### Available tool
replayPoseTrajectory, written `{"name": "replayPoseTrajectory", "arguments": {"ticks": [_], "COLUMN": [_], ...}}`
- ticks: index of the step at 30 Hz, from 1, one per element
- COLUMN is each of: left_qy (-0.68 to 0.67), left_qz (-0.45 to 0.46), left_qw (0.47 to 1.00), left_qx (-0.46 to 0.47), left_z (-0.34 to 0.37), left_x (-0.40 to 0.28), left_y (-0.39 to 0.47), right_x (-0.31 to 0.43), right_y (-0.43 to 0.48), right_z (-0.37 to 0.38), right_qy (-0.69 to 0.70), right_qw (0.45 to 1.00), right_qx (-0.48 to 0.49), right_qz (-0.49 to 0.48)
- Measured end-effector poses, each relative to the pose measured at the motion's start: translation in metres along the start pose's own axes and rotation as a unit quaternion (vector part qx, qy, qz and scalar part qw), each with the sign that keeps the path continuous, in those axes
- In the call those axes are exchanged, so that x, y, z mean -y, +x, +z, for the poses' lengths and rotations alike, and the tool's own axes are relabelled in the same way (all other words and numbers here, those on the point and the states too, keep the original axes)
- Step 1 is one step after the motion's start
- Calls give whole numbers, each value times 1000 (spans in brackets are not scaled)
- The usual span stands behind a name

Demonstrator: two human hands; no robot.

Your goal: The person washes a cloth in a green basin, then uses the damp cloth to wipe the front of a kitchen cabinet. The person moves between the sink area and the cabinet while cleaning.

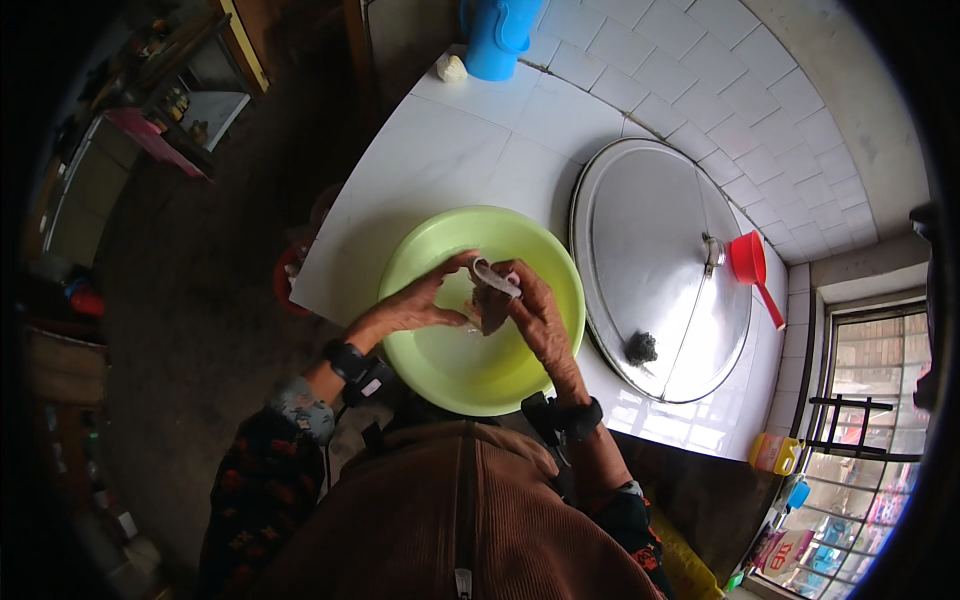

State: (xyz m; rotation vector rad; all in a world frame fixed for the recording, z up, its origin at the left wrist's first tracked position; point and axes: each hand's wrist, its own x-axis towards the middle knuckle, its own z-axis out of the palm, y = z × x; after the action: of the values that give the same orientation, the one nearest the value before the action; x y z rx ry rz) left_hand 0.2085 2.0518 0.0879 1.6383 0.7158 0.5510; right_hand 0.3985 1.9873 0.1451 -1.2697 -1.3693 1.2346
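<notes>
Over a light green plastic basin [420, 379], both of my hands meet at a small wet-looking item [493, 309]. It has a whitish upper edge and a brownish-pink lower part; I cannot tell what it is. My right hand [538, 319] grips it from the right, fingers bent around its end. From the left, my left hand [416, 304] holds its edge at the fingertips, with thumb and forefinger curved wide apart. The item's underside and part of its right end are hidden by the fingers. The basin seems to have shallow water in it.
The basin stands on a white tiled counter [457, 150], by a large round metal lid [645, 225]. A dark scouring pad [641, 348] and a red dipper [748, 259] rest on the lid. Behind are a blue jug [495, 41] and a pale lump [451, 69]. A yellow jug [776, 454] is near the window.
</notes>
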Motion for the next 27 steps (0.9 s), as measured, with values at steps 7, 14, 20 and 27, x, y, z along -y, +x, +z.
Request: {"name": "replayPoseTrajectory", "arguments": {"ticks": [7, 14, 20, 27], "left_qy": [46, 328, 200, 85], "left_qz": [-252, -104, 3, -92], "left_qw": [962, 937, 968, 987], "left_qx": [91, -60, -151, -97], "left_z": [27, 21, 0, 5], "left_x": [55, 126, 112, 91], "left_y": [25, 2, -23, -50], "right_x": [-17, -121, -193, -207], "right_y": [3, -8, 31, -6], "right_z": [-41, -75, -12, 21], "right_qy": [195, -417, -536, -599], "right_qw": [980, 908, 836, 755], "right_qx": [-44, -22, 37, 266], "right_qz": [13, 10, -112, 20]}}
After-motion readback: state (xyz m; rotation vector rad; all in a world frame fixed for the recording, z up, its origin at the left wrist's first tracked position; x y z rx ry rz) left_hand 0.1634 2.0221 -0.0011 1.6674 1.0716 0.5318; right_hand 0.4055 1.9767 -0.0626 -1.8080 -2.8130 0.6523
